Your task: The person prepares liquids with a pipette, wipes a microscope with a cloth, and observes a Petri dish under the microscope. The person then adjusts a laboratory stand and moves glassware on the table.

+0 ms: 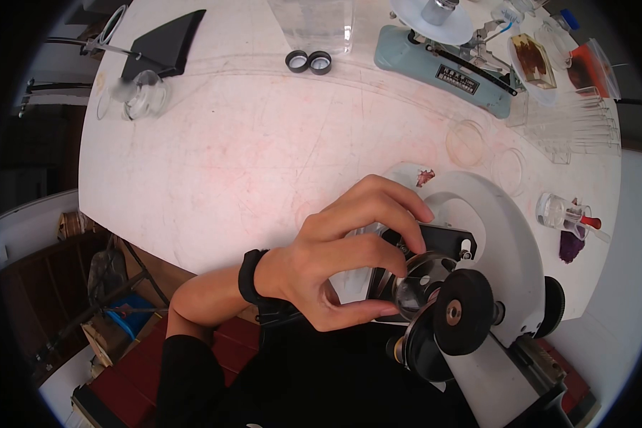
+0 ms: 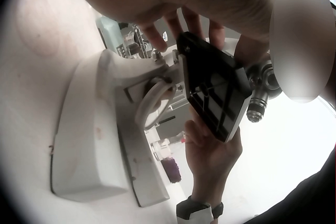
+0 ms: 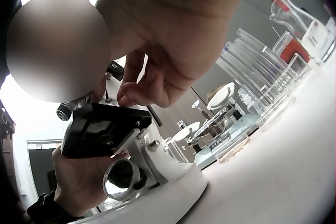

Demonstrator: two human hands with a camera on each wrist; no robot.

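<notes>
In the head view, a white microscope [image 1: 521, 235] stands in front of me. My left hand [image 1: 335, 250] comes in from the left, its curled thumb and index finger at the rim of the metal nosepiece [image 1: 410, 296], its other fingers arched over the black stage [image 1: 446, 239]. An objective [image 2: 255, 109] hangs from the nosepiece in the left wrist view. My right hand [image 3: 163, 56] is above the stage's other side, fingers bent in at the edge; I cannot tell whether it pinches anything. The head view hides it. Below the stage sits the round mirror [image 3: 119, 179].
Right of the microscope are a small beaker [image 1: 551, 209], a red-bulbed dropper [image 1: 590, 222] and a purple piece [image 1: 571, 246]. Farther back stand a test tube rack [image 1: 549, 135], a pale-green balance [image 1: 435, 71] and two black caps [image 1: 309, 63]. A glass jar [image 1: 144, 96] is far left.
</notes>
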